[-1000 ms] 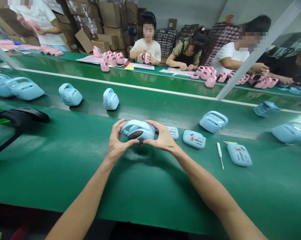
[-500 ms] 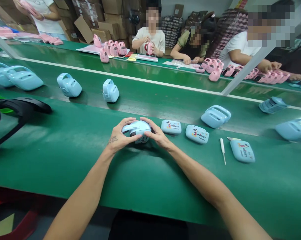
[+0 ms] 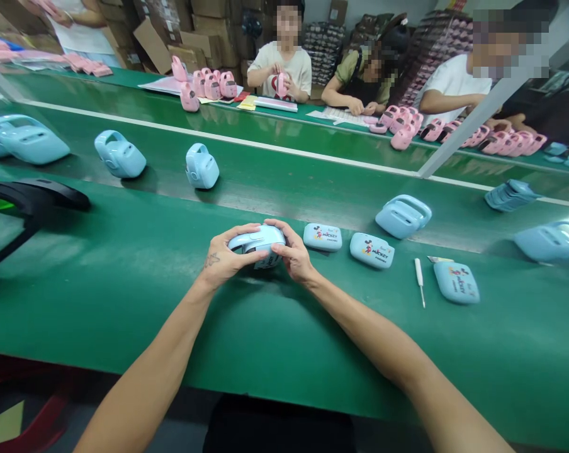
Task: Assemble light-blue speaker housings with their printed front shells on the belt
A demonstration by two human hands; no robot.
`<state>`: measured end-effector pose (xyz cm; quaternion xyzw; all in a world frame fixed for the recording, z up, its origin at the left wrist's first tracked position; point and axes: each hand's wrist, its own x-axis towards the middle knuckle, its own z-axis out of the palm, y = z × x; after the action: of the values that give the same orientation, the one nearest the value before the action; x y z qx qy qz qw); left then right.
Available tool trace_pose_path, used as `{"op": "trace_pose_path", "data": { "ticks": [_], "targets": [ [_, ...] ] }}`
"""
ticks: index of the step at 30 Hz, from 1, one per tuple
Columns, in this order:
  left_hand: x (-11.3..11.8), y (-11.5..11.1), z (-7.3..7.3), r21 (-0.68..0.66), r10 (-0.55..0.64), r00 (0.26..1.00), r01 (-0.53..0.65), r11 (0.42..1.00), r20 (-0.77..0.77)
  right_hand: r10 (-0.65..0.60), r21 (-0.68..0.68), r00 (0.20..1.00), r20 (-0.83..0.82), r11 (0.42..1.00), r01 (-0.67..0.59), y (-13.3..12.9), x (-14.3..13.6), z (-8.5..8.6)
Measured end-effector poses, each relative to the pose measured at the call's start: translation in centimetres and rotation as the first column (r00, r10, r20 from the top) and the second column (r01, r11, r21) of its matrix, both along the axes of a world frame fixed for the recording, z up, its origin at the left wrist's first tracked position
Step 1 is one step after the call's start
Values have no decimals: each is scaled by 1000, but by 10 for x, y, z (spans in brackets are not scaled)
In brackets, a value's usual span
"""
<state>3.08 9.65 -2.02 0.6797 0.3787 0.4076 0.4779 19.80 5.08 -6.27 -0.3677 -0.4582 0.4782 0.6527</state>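
In the head view, the left hand (image 3: 226, 257) is curving around the left end of a light-blue handled case (image 3: 264, 238), its thumb lying along the near side and its fingers reaching behind. The right hand (image 3: 294, 253) is closing around the right end in the same manner, so both are pinching the case between them, at the middle of the green counter (image 3: 247, 340). Whether its bottom is touching the counter, I cannot tell.

To the right, three printed blue pieces (image 3: 372, 251) are lying flat, and a white-handled screwdriver (image 3: 419, 277) is lying just left of the farthest right one.

In my judgement, the smooth shell could be slipping out if one thumb were loosening, and its printed front could be getting scratched on the counter. An elbow swinging right could also be knocking the screwdriver away.
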Motion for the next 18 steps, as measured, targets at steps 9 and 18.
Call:
{"op": "trace_pose_path", "data": {
  "ticks": [9, 18],
  "targets": [
    [9, -12, -5, 226, 101, 995, -94, 970, -20, -178, -84, 982, -61, 981, 173, -6, -14, -4],
    [13, -18, -6, 312, 127, 991, -109, 944, -35, -229, -108, 970, -86, 970, 220, -3, -18, -1]
  ]
}}
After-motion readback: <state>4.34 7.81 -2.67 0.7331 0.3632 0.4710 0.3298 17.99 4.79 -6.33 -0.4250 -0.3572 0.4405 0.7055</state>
